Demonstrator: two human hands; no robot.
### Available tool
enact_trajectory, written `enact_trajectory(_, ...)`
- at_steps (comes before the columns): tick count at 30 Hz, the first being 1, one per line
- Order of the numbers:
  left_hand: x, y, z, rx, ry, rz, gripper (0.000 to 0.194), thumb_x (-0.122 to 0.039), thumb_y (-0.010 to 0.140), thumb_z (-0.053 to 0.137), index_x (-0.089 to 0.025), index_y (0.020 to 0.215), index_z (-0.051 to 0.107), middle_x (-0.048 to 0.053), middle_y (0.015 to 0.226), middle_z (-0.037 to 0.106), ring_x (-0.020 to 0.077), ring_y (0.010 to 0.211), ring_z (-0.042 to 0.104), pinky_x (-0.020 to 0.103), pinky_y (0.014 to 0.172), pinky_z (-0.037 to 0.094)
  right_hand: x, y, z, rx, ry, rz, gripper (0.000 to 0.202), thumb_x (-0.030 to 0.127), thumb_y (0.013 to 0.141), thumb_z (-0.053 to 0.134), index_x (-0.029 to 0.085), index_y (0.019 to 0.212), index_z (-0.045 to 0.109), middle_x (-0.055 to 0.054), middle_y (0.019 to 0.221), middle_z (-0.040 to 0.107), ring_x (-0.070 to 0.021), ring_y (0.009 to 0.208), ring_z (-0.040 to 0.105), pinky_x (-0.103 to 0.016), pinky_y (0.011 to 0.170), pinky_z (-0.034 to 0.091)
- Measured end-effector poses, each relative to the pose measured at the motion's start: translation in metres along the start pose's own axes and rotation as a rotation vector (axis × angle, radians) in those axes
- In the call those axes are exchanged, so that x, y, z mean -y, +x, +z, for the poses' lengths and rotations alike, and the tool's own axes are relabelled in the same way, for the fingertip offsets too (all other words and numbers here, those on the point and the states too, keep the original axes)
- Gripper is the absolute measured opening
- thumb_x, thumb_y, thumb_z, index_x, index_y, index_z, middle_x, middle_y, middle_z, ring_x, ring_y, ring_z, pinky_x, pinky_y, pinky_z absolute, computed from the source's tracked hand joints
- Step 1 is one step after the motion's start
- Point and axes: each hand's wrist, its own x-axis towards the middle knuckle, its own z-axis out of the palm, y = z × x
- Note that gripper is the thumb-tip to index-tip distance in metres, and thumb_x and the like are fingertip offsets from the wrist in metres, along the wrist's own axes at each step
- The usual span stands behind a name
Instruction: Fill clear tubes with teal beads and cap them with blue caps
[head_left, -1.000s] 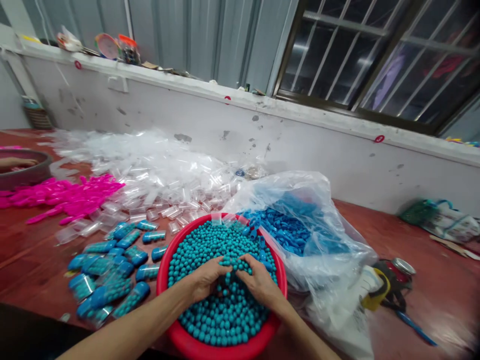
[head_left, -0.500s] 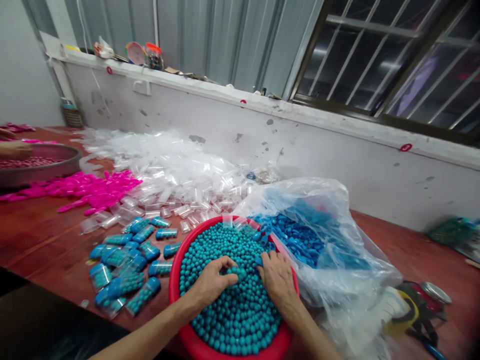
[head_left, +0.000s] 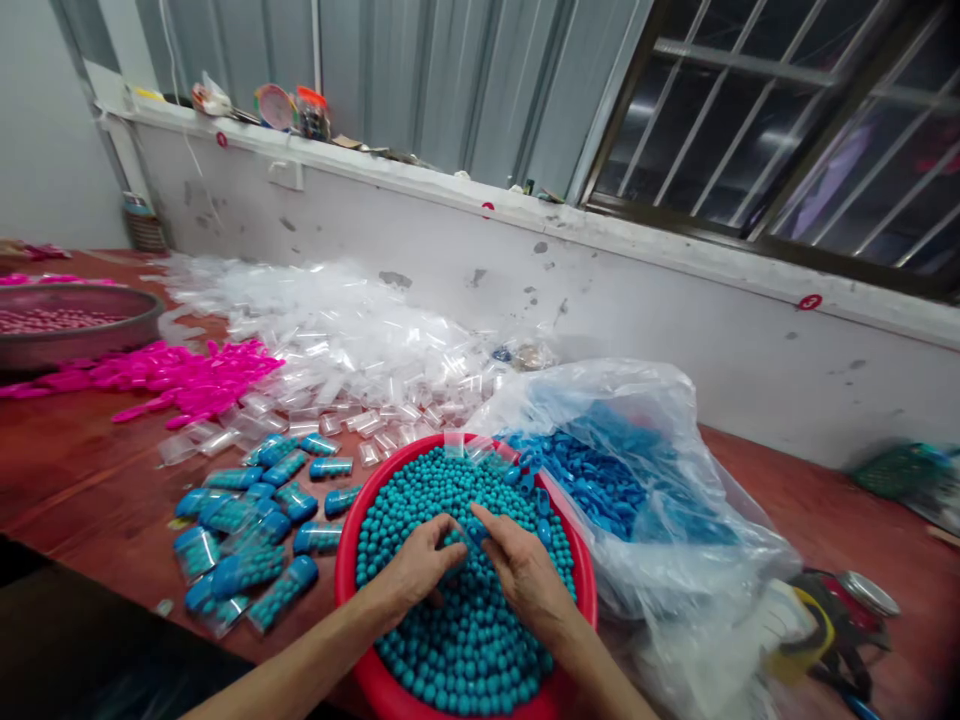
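A red basin (head_left: 346, 565) full of round teal beads (head_left: 457, 660) stands in front of me. Over the beads, my left hand (head_left: 420, 565) is closed around a small clear tube, mostly hidden by the fingers. My right hand (head_left: 525, 575) pinches a blue cap (head_left: 475, 530) at the tube's end; whether it is seated cannot be made out. A few loose blue caps (head_left: 541, 503) and clear tubes (head_left: 456, 442) lie at the basin's far side. Left of the basin are several bead-filled tubes with blue caps (head_left: 247, 572).
A plastic bag (head_left: 660, 385) of blue caps (head_left: 592, 485) lies open to the right. Behind spreads a heap of clear tubes (head_left: 360, 340). Pink pieces (head_left: 202, 380) and a grey basin (head_left: 142, 325) are at left. A tape roll (head_left: 814, 630) lies at right.
My right hand has moved left from the basin's right side with the blue cap, meeting the tube in my left hand. Another person's hand has left the grey basin.
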Motion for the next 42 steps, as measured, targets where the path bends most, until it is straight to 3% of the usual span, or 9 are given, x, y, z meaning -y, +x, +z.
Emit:
enact_trajectory(5, 0.001, 0.0, -0.004, 0.008, -0.075, -0.018, 0.024, -0.039, 0.072, 0.047, -0.019, 0.084, 0.041, -0.003, 0.065, 0.055, 0.0072, 0.043, 0.049, 0.013, 0.032, 0.03, -0.01, -0.007, -0.009, -0.089, 0.026, 0.064, 0.045, 0.017, 0.077, 0.052, 0.022, 0.121, 0.047, -0.004, 0.088, 0.06, -0.0201, 0.085, 0.055, -0.036, 0.081, 0.043)
enact_trajectory(10, 0.005, 0.001, -0.002, 0.061, -0.1, 0.001, 0.025, -0.039, 0.071, 0.05, -0.018, 0.083, 0.042, -0.005, 0.064, 0.055, 0.0052, 0.038, 0.046, 0.013, 0.031, 0.027, -0.006, -0.002, -0.01, -0.118, 0.108, 0.165, 0.013, 0.021, 0.08, 0.051, 0.018, 0.09, 0.059, -0.004, 0.082, 0.06, -0.0175, 0.08, 0.055, -0.029, 0.073, 0.045)
enact_trajectory(19, 0.011, 0.002, -0.003, 0.026, -0.016, -0.162, 0.022, -0.037, 0.069, 0.046, -0.018, 0.079, 0.045, -0.006, 0.054, 0.051, 0.0046, 0.031, 0.039, 0.015, 0.029, 0.022, 0.003, -0.003, 0.016, 0.09, -0.298, 0.046, 0.008, 0.011, 0.078, 0.049, 0.017, 0.08, 0.055, -0.006, 0.082, 0.058, -0.022, 0.079, 0.051, -0.033, 0.068, 0.043)
enact_trajectory(22, 0.009, 0.001, -0.005, 0.064, -0.111, -0.186, 0.027, -0.039, 0.068, 0.046, -0.018, 0.086, 0.044, -0.006, 0.057, 0.052, 0.005, 0.033, 0.042, 0.014, 0.03, 0.022, -0.002, -0.004, 0.013, 0.095, -0.089, 0.069, 0.006, 0.014, 0.077, 0.052, 0.018, 0.082, 0.054, -0.003, 0.078, 0.058, -0.0179, 0.074, 0.052, -0.028, 0.068, 0.042)
enact_trajectory(26, 0.005, -0.001, -0.006, 0.075, -0.171, -0.17, 0.033, -0.039, 0.069, 0.048, -0.019, 0.094, 0.043, -0.005, 0.062, 0.053, 0.0049, 0.035, 0.044, 0.014, 0.031, 0.023, -0.007, 0.0, 0.007, -0.057, 0.292, 0.221, 0.017, 0.021, 0.076, 0.055, 0.02, 0.093, 0.055, 0.001, 0.077, 0.057, -0.0148, 0.073, 0.054, -0.024, 0.068, 0.043)
enact_trajectory(33, 0.003, -0.003, -0.004, 0.025, -0.07, -0.071, 0.029, -0.037, 0.072, 0.046, -0.018, 0.094, 0.044, -0.005, 0.063, 0.051, 0.0042, 0.036, 0.044, 0.014, 0.031, 0.025, -0.009, 0.004, 0.003, -0.239, 0.442, 0.281, 0.026, 0.027, 0.078, 0.052, 0.018, 0.102, 0.059, -0.002, 0.083, 0.061, -0.0168, 0.078, 0.056, -0.028, 0.074, 0.044)
enact_trajectory(37, 0.0, -0.005, -0.003, 0.02, -0.071, -0.05, 0.025, -0.034, 0.071, 0.047, -0.018, 0.089, 0.045, -0.007, 0.061, 0.047, 0.0034, 0.035, 0.041, 0.014, 0.031, 0.026, -0.002, 0.003, 0.001, -0.138, 0.45, 0.16, 0.018, 0.021, 0.078, 0.052, 0.02, 0.09, 0.065, -0.003, 0.085, 0.063, -0.016, 0.08, 0.057, -0.026, 0.074, 0.044)
enact_trajectory(42, 0.002, -0.005, -0.003, 0.051, -0.027, -0.043, 0.019, -0.028, 0.07, 0.046, -0.017, 0.086, 0.047, -0.009, 0.055, 0.041, 0.0028, 0.033, 0.035, 0.014, 0.031, 0.025, -0.002, -0.001, -0.017, 0.058, 0.252, 0.063, 0.019, 0.016, 0.076, 0.054, 0.02, 0.089, 0.066, -0.002, 0.078, 0.062, -0.0145, 0.075, 0.057, -0.024, 0.07, 0.043)
